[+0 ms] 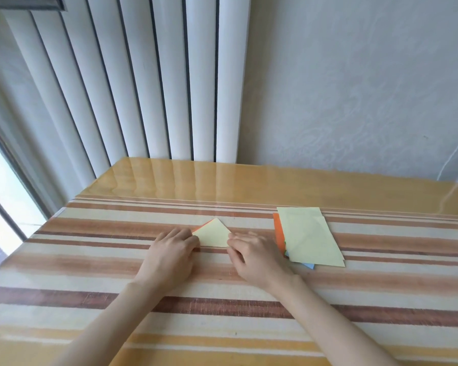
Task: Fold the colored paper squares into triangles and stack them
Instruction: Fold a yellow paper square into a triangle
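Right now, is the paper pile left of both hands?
No, the paper pile lies to the right of the right hand.

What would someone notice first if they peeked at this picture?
The left hand and the right hand meet in the middle of the striped table, each touching a corner of a pale yellow paper triangle. Just to its right lies a pile of paper squares, pale yellow on top with orange and blue peeking out. A tall white radiator rises behind.
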Demonstrator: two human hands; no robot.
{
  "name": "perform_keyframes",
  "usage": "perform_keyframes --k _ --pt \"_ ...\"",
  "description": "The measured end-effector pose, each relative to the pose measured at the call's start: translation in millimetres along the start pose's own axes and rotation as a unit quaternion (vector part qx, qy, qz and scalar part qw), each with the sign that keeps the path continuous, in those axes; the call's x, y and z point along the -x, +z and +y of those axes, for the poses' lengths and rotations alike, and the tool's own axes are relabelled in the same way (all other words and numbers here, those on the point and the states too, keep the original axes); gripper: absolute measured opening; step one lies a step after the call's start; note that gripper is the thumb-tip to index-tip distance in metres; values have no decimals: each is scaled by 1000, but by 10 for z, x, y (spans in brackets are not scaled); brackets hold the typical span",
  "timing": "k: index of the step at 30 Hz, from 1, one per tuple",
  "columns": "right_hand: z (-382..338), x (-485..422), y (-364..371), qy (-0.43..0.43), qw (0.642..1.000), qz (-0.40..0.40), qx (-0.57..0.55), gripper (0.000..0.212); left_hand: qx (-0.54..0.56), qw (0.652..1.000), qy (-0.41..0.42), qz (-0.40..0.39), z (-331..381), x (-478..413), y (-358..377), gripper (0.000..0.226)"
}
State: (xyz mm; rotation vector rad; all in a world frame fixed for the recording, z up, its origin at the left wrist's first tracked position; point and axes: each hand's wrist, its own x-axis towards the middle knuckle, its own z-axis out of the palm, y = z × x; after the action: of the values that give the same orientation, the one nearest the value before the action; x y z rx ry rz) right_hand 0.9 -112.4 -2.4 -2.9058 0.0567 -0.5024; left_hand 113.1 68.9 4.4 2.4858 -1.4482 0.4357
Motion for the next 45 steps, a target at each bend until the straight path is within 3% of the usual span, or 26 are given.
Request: perform_keyframes --k 2,6,12,15,17,19,20,23,25,27,34,36,38,40,42,45 --pt "-141 34 -42 16 1000 8 9 43 -4 999 -38 -30 134 44 13 42" --pt "-346 44 -25 75 995 -62 16 72 66 987 -112 -92 286 118 32 71" --pt "-268 169 -121 114 977 -177 39 58 49 973 -124 -190 271 173 44 93" --pt "-200 263 -222 125 976 -171 54 72 31 966 -127 -222 276 142 -7 83" --pt "-157 393 -305 120 989 -78 42 80 21 966 -125 -227 297 125 -30 86" --pt "-40 585 -441 126 990 51 38 60 16 971 -129 -202 330 136 -42 91" --pt "56 698 -511 142 986 80 34 49 15 979 -125 -163 361 143 -45 90" --pt "414 1022 -661 180 984 5 12 56 41 995 -84 -19 586 212 -41 75" --pt "569 1131 -688 198 978 -56 -7 57 54 998 -33 30 820 295 -14 56" --pt "626 1145 -662 202 977 -61 -17 53 77 996 -1 53 1034 397 34 42" --pt "669 1193 -593 128 987 -26 93 20 159 985 19 58 1226 608 84 43" --pt "603 1240 -667 131 988 3 88 42 163 985 19 47 1231 610 64 38" --pt "450 1308 -753 134 988 -23 79 85 161 986 19 45 1268 615 48 28" --pt "262 1430 -811 150 983 -87 64 105 155 987 22 36 1338 643 29 28" --pt "60 1580 -807 169 977 -119 46 98 143 989 36 20 1433 697 -5 33" --pt "-198 1817 -738 197 972 -108 69 71 117 990 75 -17 1615 817 -52 42"
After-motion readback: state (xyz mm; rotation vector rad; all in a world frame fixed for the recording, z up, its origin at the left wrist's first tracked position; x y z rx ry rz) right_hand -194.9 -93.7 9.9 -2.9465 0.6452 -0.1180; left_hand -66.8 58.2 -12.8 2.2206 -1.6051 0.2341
